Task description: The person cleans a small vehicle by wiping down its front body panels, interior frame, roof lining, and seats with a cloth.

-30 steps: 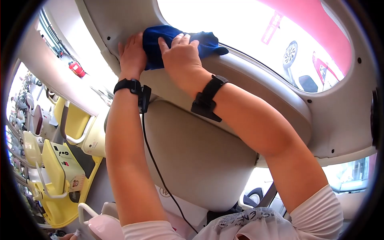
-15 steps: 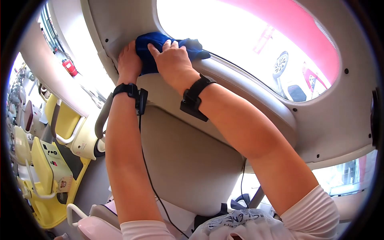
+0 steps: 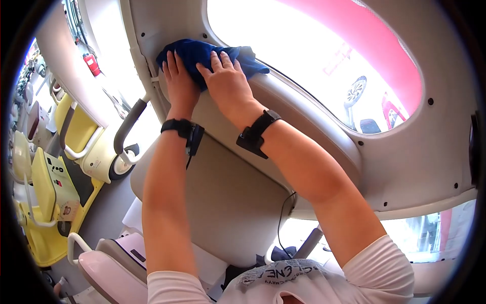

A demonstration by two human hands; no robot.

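Watching through the head view, I am finding the blue cloth [image 3: 196,50] directly beneath both sets of fingers, bunching in the corner where the padded ledge [image 3: 304,114] is meeting the beige wall trim [image 3: 167,20]. Its long axis is running sideways, from a rounded end past the left hand [image 3: 182,91] to a loose tip beyond the right hand [image 3: 230,83], sloping slightly down along the lower window edge. Neither hand is lying nearer: both are touching the fabric, the left covering the end towards the side frame, the right resting over the middle. All the fingers I am seeing are stretching out across the cloth rather than curling round it (the left thumb is hiding from me, so I cannot tell what it is doing).

Around this, the oval window [image 3: 283,45] is bounding the cloth's far side, and black wrist modules [image 3: 195,139] are sitting on both wrists, facing each other across the gap; I am judging these and the side frame to be the closest obstacles. Below, a beige panel [image 3: 238,202] is spanning the space between the arms. Well apart to the left, a grey grip [image 3: 127,126], a red fire extinguisher [image 3: 91,64] and a yellow machine [image 3: 45,185] are showing.
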